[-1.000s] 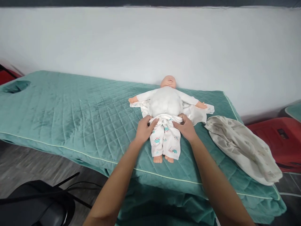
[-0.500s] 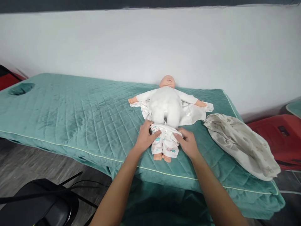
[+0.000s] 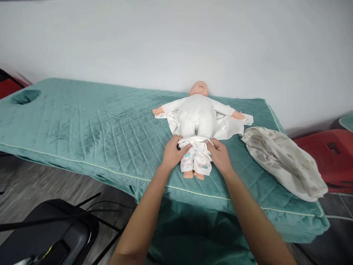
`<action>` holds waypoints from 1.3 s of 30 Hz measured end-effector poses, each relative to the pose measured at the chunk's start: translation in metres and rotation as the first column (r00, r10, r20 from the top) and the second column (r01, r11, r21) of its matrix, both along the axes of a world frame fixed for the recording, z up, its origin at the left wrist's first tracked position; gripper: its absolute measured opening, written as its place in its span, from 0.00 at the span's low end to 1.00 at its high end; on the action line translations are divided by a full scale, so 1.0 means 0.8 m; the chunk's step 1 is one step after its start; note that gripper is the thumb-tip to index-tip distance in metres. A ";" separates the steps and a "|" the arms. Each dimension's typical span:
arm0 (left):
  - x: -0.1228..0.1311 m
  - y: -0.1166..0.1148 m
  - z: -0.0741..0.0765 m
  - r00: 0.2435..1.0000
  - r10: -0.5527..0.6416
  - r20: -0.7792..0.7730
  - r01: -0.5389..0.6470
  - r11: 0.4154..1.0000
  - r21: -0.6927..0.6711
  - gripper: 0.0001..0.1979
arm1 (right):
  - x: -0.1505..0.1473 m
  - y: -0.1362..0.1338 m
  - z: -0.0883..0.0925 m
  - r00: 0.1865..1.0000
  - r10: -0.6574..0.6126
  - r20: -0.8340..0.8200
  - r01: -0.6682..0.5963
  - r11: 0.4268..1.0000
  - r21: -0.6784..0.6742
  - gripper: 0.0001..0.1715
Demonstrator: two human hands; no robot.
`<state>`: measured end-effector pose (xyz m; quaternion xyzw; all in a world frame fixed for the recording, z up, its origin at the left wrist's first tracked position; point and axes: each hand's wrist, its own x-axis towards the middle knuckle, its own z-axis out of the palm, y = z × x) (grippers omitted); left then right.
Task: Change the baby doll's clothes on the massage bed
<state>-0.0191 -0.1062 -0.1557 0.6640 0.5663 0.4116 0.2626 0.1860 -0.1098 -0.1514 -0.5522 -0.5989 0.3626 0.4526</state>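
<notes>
A baby doll [image 3: 197, 116] with a white cloth body lies on its back, arms spread, on the teal quilted massage bed [image 3: 96, 125]. Small white printed trousers [image 3: 197, 158] cover its lower legs, bunched at the thighs, and its feet stick out below. My left hand [image 3: 172, 152] grips the left side of the waistband. On the other side my right hand [image 3: 219, 154] holds the waistband too. An opened white printed top [image 3: 230, 127] is spread flat under the doll.
A crumpled cream printed cloth [image 3: 284, 162] lies on the bed's right end. The bed has a face hole [image 3: 26, 96] at far left and stands against a white wall. A black object with cables [image 3: 49, 235] is on the floor; a red thing [image 3: 328, 154] sits at right.
The trousers went from the doll's waist down to its thighs, baring the white body. Both hands slid toward me with the waistband, then eased back up slightly.
</notes>
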 end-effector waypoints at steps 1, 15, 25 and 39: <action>0.000 0.000 -0.001 1.000 0.002 -0.003 -0.002 1.000 0.005 0.13 | -0.001 0.001 -0.001 1.000 -0.014 0.001 0.014 1.000 0.004 0.27; 0.000 0.009 -0.008 1.000 0.005 -0.026 -0.003 0.997 0.081 0.15 | -0.002 0.003 -0.013 0.996 -0.085 -0.011 0.086 0.993 0.076 0.28; -0.003 -0.034 -0.004 0.997 -0.067 0.038 0.066 0.997 0.041 0.21 | -0.005 0.003 -0.010 0.990 -0.137 0.014 0.135 0.985 0.104 0.31; 0.006 -0.092 -0.016 0.938 -0.116 -0.327 0.232 0.909 0.345 0.47 | -0.006 -0.035 0.004 0.997 -0.078 -0.008 0.078 0.997 0.023 0.30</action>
